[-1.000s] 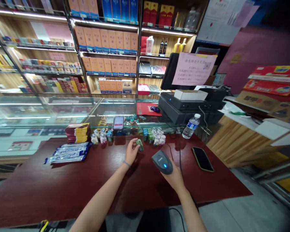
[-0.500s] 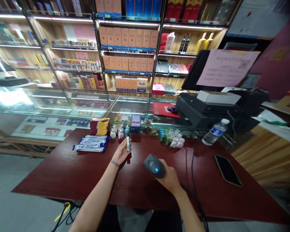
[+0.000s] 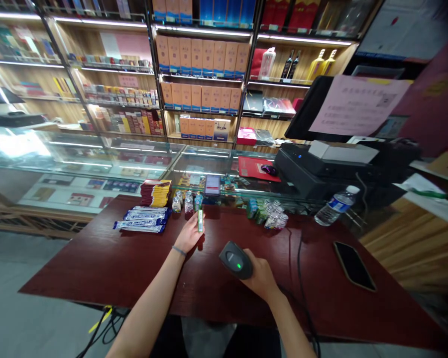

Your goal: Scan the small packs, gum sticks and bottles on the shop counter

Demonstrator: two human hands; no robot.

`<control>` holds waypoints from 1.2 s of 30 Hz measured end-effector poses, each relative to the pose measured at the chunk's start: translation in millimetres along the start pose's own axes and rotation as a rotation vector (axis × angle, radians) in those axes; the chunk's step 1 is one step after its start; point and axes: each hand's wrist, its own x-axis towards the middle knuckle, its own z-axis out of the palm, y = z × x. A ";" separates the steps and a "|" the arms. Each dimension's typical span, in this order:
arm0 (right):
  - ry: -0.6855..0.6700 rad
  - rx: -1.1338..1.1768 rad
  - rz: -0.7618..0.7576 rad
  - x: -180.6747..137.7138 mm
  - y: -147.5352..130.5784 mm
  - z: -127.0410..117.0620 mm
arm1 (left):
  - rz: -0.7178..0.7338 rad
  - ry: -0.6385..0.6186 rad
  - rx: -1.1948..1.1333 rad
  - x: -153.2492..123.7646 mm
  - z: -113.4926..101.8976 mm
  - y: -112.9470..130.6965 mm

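My left hand (image 3: 189, 233) is closed around a small green pack (image 3: 200, 220), held upright above the dark red table (image 3: 97, 258). My right hand (image 3: 260, 278) grips a black handheld barcode scanner (image 3: 236, 259) whose light glows green; it points toward the pack. Just behind my left hand stand a few small bottles (image 3: 186, 203). A second cluster of small green and clear containers (image 3: 269, 215) sits to the right, near the scanner's cable (image 3: 297, 278).
Blue-white snack bars (image 3: 142, 220) and a stack of red-yellow packs (image 3: 155, 192) lie at left. A black phone (image 3: 354, 265) and a water bottle (image 3: 336, 206) are at right. Behind are a glass counter (image 3: 134, 159), a phone on it (image 3: 212, 184), a cash register (image 3: 321, 169) and stocked shelves (image 3: 201, 54).
My left hand has lifted the green pack and moved it left, turning it upright. The scanner followed left and its light went from blue to green. The camera view has swung left.
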 end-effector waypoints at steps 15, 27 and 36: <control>0.072 0.122 0.002 0.1 1.6 -8.9 | 0.417 -0.003 0.881 36.9 24.3 34.3; 0.094 0.185 0.044 -1.3 0.5 -13.3 | 0.636 -0.013 1.799 64.5 32.3 61.4; 0.095 0.212 0.045 -2.6 2.9 -13.0 | 0.600 -0.012 1.863 74.9 29.0 59.8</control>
